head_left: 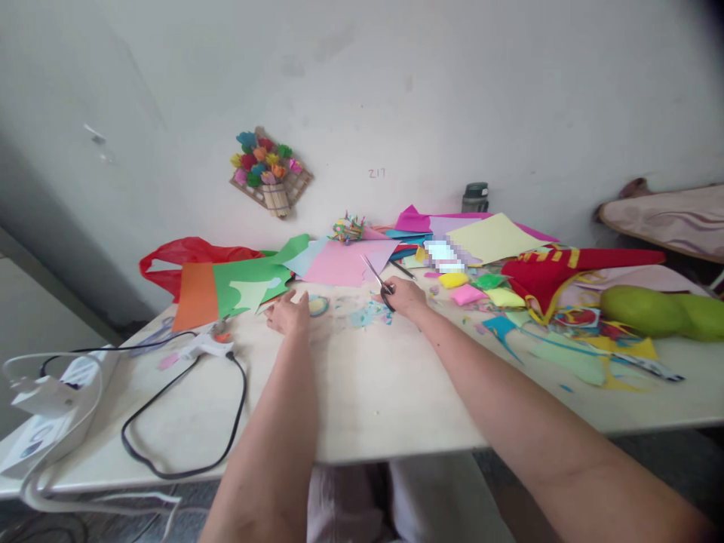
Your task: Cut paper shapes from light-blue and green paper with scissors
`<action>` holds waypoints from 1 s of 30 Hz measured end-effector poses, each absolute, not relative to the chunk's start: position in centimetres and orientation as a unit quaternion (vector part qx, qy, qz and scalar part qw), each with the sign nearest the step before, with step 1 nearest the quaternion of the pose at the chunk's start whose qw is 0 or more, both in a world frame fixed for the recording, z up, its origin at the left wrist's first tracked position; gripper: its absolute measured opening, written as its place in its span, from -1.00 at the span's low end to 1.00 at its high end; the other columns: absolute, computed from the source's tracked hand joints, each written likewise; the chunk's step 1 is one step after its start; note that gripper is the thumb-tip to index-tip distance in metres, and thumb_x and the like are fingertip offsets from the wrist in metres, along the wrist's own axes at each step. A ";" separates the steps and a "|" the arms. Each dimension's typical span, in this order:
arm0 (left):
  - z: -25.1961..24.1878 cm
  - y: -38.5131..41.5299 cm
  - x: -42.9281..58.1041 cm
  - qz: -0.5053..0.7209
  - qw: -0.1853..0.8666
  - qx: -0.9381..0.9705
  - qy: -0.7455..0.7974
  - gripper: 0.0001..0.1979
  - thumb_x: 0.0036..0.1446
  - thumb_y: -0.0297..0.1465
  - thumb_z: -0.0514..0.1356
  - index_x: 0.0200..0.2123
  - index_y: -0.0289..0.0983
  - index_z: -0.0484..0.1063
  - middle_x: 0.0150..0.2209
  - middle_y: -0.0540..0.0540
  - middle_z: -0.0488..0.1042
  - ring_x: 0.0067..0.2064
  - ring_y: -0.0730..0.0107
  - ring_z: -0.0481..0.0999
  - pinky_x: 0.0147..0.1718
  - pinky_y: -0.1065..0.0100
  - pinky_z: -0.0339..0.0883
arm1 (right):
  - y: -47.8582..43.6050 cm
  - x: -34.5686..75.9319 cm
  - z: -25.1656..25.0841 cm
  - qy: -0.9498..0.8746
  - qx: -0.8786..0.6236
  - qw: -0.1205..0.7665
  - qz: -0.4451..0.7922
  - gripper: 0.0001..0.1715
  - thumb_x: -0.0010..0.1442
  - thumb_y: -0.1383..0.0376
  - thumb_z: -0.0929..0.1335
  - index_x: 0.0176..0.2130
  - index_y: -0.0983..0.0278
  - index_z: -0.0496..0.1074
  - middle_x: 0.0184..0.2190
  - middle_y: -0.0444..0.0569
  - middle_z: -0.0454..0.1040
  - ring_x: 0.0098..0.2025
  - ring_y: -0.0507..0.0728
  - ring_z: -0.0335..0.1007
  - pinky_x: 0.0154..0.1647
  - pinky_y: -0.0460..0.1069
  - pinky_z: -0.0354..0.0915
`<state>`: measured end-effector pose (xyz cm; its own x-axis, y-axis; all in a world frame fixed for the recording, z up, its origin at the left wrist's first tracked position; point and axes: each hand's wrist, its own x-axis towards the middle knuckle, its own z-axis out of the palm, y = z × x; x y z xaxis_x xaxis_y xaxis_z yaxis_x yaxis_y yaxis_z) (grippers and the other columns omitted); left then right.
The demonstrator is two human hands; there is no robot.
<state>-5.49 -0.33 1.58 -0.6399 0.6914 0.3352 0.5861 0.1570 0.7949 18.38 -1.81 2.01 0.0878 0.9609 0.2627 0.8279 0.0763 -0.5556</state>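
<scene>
My right hand (404, 296) is closed round the black handles of a pair of scissors (375, 276), whose blades point up and to the left over a pink paper sheet (342, 264). My left hand (289, 313) rests on the white table (362, 392), fingers curled next to a small round blue-and-yellow paper piece (318, 305) and a pale cut paper strip; whether it grips them I cannot make out. Small blue paper scraps (367, 315) lie between the two hands.
Orange (195, 296) and green sheets (246, 285) lie left, a red plastic bag (181, 260) behind them. A glue gun (207, 347) with a black cord (181, 422) and a white power strip (50, 407) sit at left. Coloured papers, foam pieces and a green gourd shape (661, 311) crowd the right.
</scene>
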 end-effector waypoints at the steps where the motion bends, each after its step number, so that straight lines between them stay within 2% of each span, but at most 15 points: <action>1: 1.6 -0.3 -5.3 0.494 0.040 0.440 0.749 -0.72 -0.16 -0.19 0.21 -0.34 -0.16 0.49 -0.22 -0.23 0.48 0.11 -0.12 0.12 -0.01 -0.03 -0.05 | -1.8 18.4 2.1 -0.667 -0.671 0.305 0.109 -0.59 -0.10 0.01 0.37 -0.24 0.12 0.43 -0.29 -0.09 0.51 -0.23 0.15 0.38 -0.37 -0.06 0.15; 4: 1.7 -0.4 -4.2 0.454 0.014 0.531 0.715 -0.71 -0.10 -0.15 0.18 -0.36 -0.20 0.52 -0.29 -0.21 0.50 0.03 -0.04 0.22 -0.05 0.11 0.06 | -1.8 18.5 2.2 -0.670 -0.668 0.303 0.112 -0.56 -0.11 0.02 0.38 -0.20 0.10 0.42 -0.27 -0.11 0.51 -0.21 0.16 0.38 -0.34 -0.04 0.16; 7: 1.7 -0.4 -2.8 0.403 0.033 0.628 0.664 -0.74 -0.15 -0.11 0.22 -0.47 -0.17 0.52 -0.34 -0.16 0.50 -0.02 0.00 0.24 -0.06 0.15 0.06 | -1.6 18.5 2.1 -0.686 -0.653 0.297 0.121 -0.50 -0.14 0.04 0.40 -0.16 0.11 0.40 -0.25 -0.12 0.51 -0.20 0.16 0.39 -0.32 -0.04 0.18; 12: 0.9 -0.4 -1.3 0.359 0.084 0.712 0.598 -0.73 -0.44 -0.13 0.37 -0.62 -0.14 0.48 -0.30 -0.15 0.50 -0.01 -0.05 0.20 0.03 0.10 -0.10 | -1.5 18.3 1.8 -0.736 -0.606 0.276 0.123 -0.50 -0.17 0.14 0.43 -0.17 0.13 0.40 -0.29 -0.14 0.52 -0.21 0.12 0.40 -0.25 -0.05 0.19; 16: 0.5 -0.3 -0.8 0.314 0.079 0.729 0.603 -0.69 -0.55 -0.16 0.39 -0.63 -0.16 0.48 -0.29 -0.20 0.47 -0.01 -0.14 0.19 0.03 0.01 -0.13 | -2.0 17.9 1.9 -0.765 -0.585 0.246 0.107 -0.54 -0.19 0.22 0.42 -0.19 0.16 0.42 -0.36 -0.14 0.52 -0.24 0.11 0.41 -0.20 -0.04 0.18; 21: 0.7 -0.3 -0.3 0.311 0.132 0.728 0.597 -0.73 -0.56 -0.24 0.40 -0.70 -0.17 0.43 -0.51 -0.13 0.44 -0.09 -0.09 0.29 -0.01 0.06 -0.04 | -2.1 17.8 1.9 -0.767 -0.586 0.240 0.098 -0.56 -0.14 0.24 0.39 -0.17 0.17 0.41 -0.33 -0.12 0.53 -0.23 0.12 0.40 -0.22 -0.05 0.18; 23: 0.8 -0.3 -0.3 0.308 0.156 0.722 0.600 -0.77 -0.51 -0.27 0.39 -0.70 -0.19 0.41 -0.60 -0.08 0.40 -0.18 0.00 0.36 -0.08 0.12 0.06 | -1.9 17.9 1.8 -0.760 -0.594 0.245 0.096 -0.57 -0.11 0.24 0.37 -0.16 0.18 0.41 -0.32 -0.10 0.53 -0.23 0.13 0.40 -0.24 -0.05 0.18; 26: 0.8 -0.3 -0.4 0.337 0.208 0.704 0.590 -0.79 -0.40 -0.28 0.35 -0.68 -0.21 0.40 -0.67 -0.01 0.35 -0.38 0.22 0.41 -0.30 0.27 0.19 | -1.5 18.2 1.6 -0.736 -0.613 0.270 0.094 -0.59 -0.09 0.25 0.36 -0.15 0.18 0.40 -0.31 -0.09 0.52 -0.22 0.14 0.40 -0.26 -0.05 0.19; 30: 0.5 -0.3 -0.4 0.433 0.277 0.666 0.540 -0.76 -0.34 -0.25 0.33 -0.64 -0.25 0.38 -0.70 0.06 0.32 -0.56 0.44 0.32 -0.55 0.43 0.11 | -0.8 18.6 1.3 -0.683 -0.626 0.358 0.116 -0.61 -0.10 0.27 0.37 -0.18 0.19 0.40 -0.31 -0.07 0.52 -0.22 0.14 0.40 -0.28 -0.05 0.22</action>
